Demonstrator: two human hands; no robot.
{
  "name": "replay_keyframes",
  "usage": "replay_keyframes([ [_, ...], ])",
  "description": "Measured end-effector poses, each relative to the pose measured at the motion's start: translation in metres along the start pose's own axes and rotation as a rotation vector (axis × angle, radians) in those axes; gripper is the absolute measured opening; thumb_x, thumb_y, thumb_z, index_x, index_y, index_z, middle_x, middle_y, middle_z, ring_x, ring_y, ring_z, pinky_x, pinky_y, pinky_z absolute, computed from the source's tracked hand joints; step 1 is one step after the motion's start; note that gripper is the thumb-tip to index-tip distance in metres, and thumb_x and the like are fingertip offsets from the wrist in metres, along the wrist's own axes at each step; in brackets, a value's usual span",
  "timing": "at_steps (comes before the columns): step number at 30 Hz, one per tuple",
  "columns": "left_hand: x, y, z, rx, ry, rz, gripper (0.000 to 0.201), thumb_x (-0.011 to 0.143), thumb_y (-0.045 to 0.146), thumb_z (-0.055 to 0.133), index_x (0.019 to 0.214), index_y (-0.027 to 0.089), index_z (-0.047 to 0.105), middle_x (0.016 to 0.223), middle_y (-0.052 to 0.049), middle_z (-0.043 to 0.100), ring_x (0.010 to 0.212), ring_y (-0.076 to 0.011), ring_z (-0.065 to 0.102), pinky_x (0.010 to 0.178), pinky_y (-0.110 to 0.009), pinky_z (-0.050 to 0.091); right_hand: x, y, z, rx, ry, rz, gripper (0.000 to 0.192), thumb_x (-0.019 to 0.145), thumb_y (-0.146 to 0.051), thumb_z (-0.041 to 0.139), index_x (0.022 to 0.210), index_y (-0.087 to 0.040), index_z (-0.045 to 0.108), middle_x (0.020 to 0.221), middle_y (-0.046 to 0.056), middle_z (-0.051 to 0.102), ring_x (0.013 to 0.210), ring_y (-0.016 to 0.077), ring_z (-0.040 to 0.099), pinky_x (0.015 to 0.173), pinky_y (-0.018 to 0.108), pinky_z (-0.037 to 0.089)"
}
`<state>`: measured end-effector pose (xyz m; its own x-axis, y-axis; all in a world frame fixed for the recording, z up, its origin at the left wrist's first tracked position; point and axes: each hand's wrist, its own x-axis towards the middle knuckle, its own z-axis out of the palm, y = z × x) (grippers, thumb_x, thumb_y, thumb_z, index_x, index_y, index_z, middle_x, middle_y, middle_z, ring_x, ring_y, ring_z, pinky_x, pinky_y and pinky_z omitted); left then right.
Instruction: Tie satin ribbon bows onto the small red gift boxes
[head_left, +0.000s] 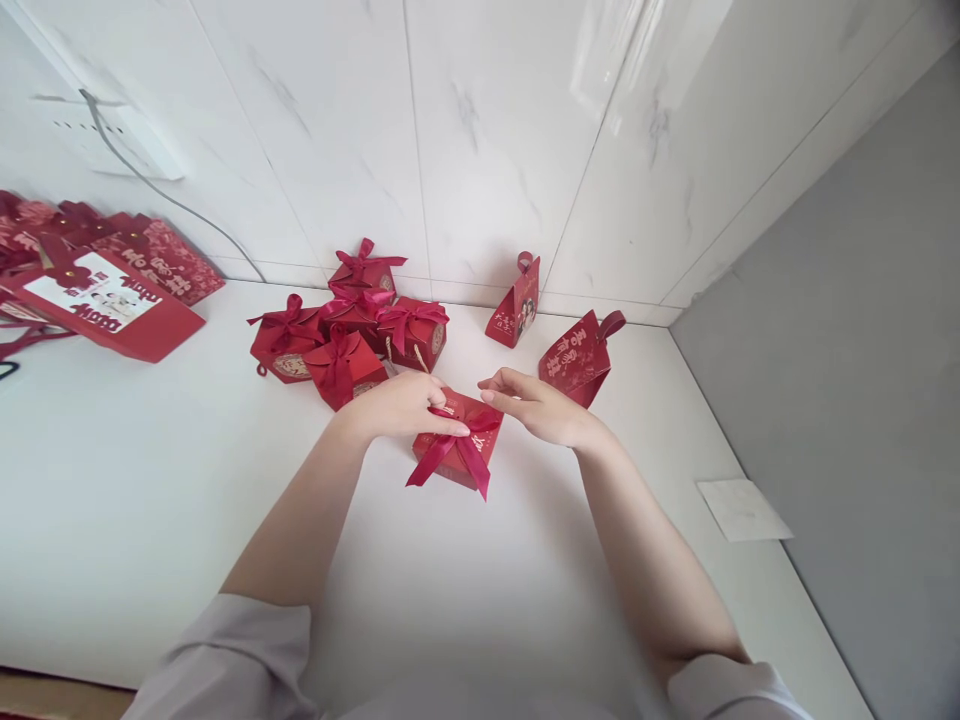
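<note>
head camera, the one view on my monitor. the red box [454, 462] sits on the white table [450, 590], in from the far edge and well left of the far right corner. a magenta ribbon [477, 462] is tied over it in a bow, both tails hanging toward the near edge.

left hand [401, 405]: thumb laid on the bow, forefinger bent in at the box's far left. from here i cannot tell whether they pinch the ribbon. right hand [544, 405]: fingers loosely curved by the far right corner of the box, small gap between thumb and forefinger, nothing seen in it. i cannot confirm contact.

toward the far edge, just beyond the left hand, i count five ribboned boxes [356, 360] bunched together. right of these, near the same edge, an upright triangular box [514, 312]; a tilted looped box [576, 358] lies closer to the far right corner, beside the right hand. far left: red gift bags [142, 335], overlapping. by the right edge: a white square [742, 509].
</note>
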<state>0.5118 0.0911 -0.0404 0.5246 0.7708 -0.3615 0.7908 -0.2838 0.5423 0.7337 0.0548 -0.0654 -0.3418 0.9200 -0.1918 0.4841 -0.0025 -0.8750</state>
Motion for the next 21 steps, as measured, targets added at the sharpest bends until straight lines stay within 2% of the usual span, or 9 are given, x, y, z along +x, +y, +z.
replay_keyframes([
  [6, 0.003, -0.001, 0.002, 0.038, -0.028, 0.003, 0.061, 0.065, 0.069, 0.062, 0.051, 0.015, 0.040, 0.084, -0.004, 0.054, 0.052, -0.0099, 0.041, 0.047, -0.030, 0.022, -0.003, -0.002, -0.005, -0.055, -0.125, -0.014, 0.040, 0.086, -0.061, 0.051, 0.088, -0.024, 0.065, 0.116, 0.003, 0.065, 0.106, 0.0255, 0.059, 0.091, 0.040, 0.045],
  [9, 0.002, -0.001, 0.000, 0.072, -0.046, 0.038, 0.060, 0.066, 0.069, 0.062, 0.052, 0.015, 0.040, 0.080, -0.004, 0.052, 0.052, -0.0104, 0.041, 0.047, -0.029, 0.025, -0.005, -0.004, -0.009, -0.052, -0.177, -0.078, 0.034, 0.085, -0.056, 0.058, 0.086, -0.023, 0.066, 0.129, 0.005, 0.059, 0.111, 0.0262, 0.058, 0.093, 0.040, 0.044],
  [14, -0.002, -0.001, -0.005, 0.091, -0.162, 0.120, 0.051, 0.062, 0.063, 0.069, 0.057, 0.016, 0.049, 0.088, -0.003, 0.053, 0.060, -0.0123, 0.045, 0.051, -0.029, 0.031, -0.007, -0.005, -0.015, -0.059, -0.271, -0.112, 0.022, 0.088, -0.045, 0.060, 0.086, -0.024, 0.066, 0.146, 0.003, 0.045, 0.122, 0.0276, 0.053, 0.099, 0.044, 0.042],
  [17, -0.003, -0.001, -0.006, 0.084, -0.180, 0.112, 0.051, 0.064, 0.063, 0.068, 0.057, 0.016, 0.048, 0.091, -0.003, 0.053, 0.063, -0.0133, 0.047, 0.054, -0.028, 0.033, -0.007, -0.005, -0.016, -0.026, -0.332, -0.141, 0.025, 0.088, -0.046, 0.057, 0.084, -0.023, 0.065, 0.141, 0.003, 0.051, 0.121, 0.0259, 0.053, 0.101, 0.042, 0.041],
  [21, -0.004, -0.001, -0.008, 0.120, -0.191, 0.091, 0.050, 0.063, 0.063, 0.068, 0.059, 0.017, 0.049, 0.087, -0.003, 0.050, 0.064, -0.0141, 0.047, 0.055, -0.027, 0.033, -0.004, -0.003, -0.014, -0.001, -0.365, -0.160, 0.032, 0.085, -0.052, 0.060, 0.076, -0.021, 0.062, 0.131, 0.003, 0.057, 0.110, 0.0237, 0.057, 0.095, 0.037, 0.045],
])
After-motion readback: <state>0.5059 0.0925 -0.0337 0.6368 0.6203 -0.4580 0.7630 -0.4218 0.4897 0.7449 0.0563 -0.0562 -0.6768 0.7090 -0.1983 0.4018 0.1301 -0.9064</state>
